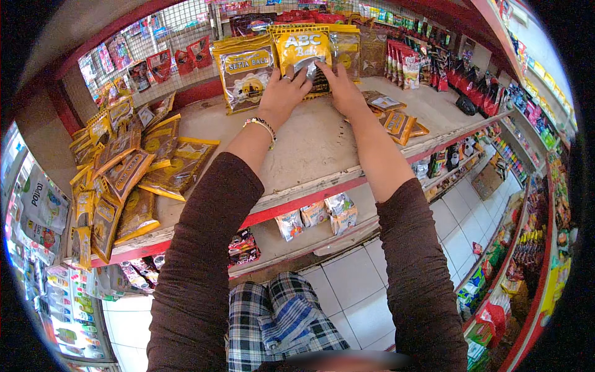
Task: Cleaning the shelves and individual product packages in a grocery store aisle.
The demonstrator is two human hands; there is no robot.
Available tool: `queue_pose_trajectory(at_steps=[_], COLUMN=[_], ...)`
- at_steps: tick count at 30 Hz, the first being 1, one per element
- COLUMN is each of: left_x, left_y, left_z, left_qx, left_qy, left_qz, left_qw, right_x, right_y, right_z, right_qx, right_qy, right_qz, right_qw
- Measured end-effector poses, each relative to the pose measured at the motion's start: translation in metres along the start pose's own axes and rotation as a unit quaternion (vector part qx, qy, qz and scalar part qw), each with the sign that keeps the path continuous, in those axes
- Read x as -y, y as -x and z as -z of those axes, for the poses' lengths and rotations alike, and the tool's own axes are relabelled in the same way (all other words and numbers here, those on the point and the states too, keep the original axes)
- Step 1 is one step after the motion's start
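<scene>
A shiny yellow coffee packet [304,51] stands upright at the back of the shelf. My left hand [287,93] lies against its lower left front, the fingers spread over the foil and a ring on one finger. At the packet's lower right, my right hand [344,88] rests with its fingertips on the front and edge. The two hands hold the packet between them. Close by on the left stands a large yellow-edged packet of brown powder [246,74], partly behind my left fingers. On the other side is a similar yellow packet [346,51], partly covered.
A loose heap of brown-and-yellow packets [123,172] covers the shelf's left end. Several small packets [399,125] lie flat at right. White-and-red sachets [402,65] stand farther right. The shelf's worn red-and-white front edge [316,188] runs below my forearms. Behind is wire mesh [179,23].
</scene>
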State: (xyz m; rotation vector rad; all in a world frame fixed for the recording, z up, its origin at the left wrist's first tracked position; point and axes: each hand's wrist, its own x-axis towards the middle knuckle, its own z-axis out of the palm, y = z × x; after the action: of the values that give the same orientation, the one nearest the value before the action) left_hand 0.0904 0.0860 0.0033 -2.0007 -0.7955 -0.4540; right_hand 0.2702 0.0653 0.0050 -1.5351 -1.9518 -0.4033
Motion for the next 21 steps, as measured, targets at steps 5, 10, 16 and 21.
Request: queue_pose_trajectory(at_steps=[5,10,16,21], left_x=[-0.003,-0.005,-0.006,-0.003], left_y=[-0.004,-0.004,-0.002,-0.004], left_z=[-0.002,0.002,0.002,0.003], left_qx=[-0.031,-0.021,-0.001,0.021], left_qy=[-0.026,-0.043,-0.027,0.043], left_qz=[-0.002,-0.011,-0.011,-0.004], left_qw=[0.999,0.999,1.0,0.999], right_x=[-0.006,0.0,0.001,-0.012], right_y=[-0.002,-0.004,-0.005,-0.005], right_z=[-0.004,-0.006,-0.007,-0.012], right_qx=[-0.039,-0.021,-0.008,-0.045], right_qy=[0.015,0.036,0.028,-0.002], right_qz=[-0.001,-0.019,-0.03,0.007], right_qw=[0.999,0.999,0.999,0.999])
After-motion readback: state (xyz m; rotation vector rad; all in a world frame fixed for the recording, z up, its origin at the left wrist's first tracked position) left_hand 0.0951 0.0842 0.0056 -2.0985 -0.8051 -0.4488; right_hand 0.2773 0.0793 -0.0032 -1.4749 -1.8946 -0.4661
